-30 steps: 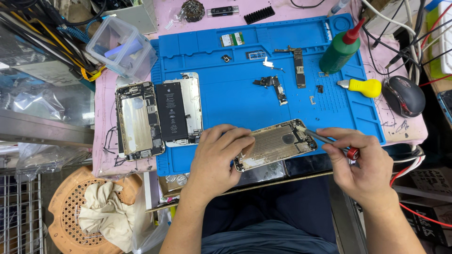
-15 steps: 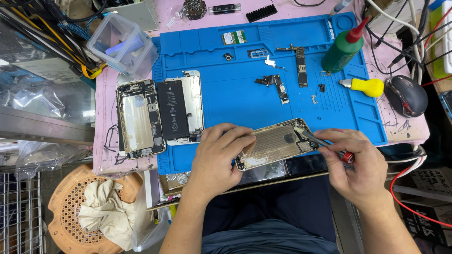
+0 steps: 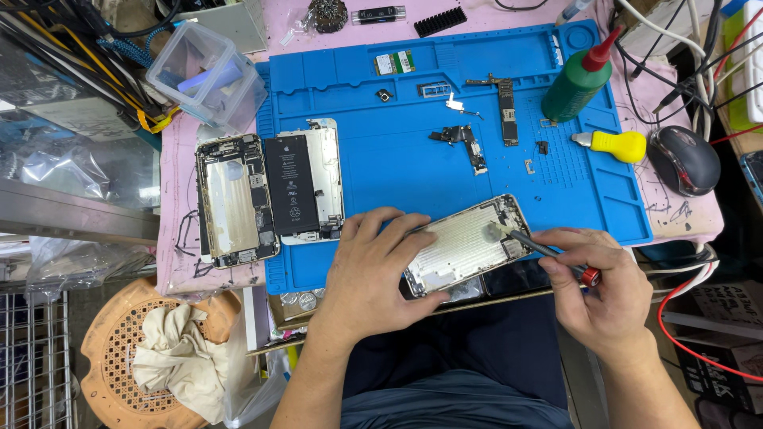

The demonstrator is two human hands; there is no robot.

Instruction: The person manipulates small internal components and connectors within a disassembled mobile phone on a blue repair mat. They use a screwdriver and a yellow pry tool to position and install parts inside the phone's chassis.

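Note:
My left hand [image 3: 373, 274] grips the near left end of a bare silver phone housing [image 3: 469, 242], which lies tilted at the front edge of the blue work mat [image 3: 397, 159]. My right hand [image 3: 604, 286] holds a thin screwdriver [image 3: 548, 253] with a red end. Its tip touches the inside of the housing near the upper right corner. Under the housing lies a dark screen panel [image 3: 517, 278].
Two opened phones [image 3: 234, 199] [image 3: 306, 183], one showing a black battery, lie at the mat's left. Small boards and parts [image 3: 477, 119] are scattered mid-mat. A green squeeze bottle [image 3: 576, 83], yellow-handled tool [image 3: 616, 144] and black mouse [image 3: 683, 159] sit right. A clear plastic box [image 3: 207, 75] stands upper left.
My right hand has shifted slightly along the housing edge with the screwdriver. My left hand keeps its hold on the housing.

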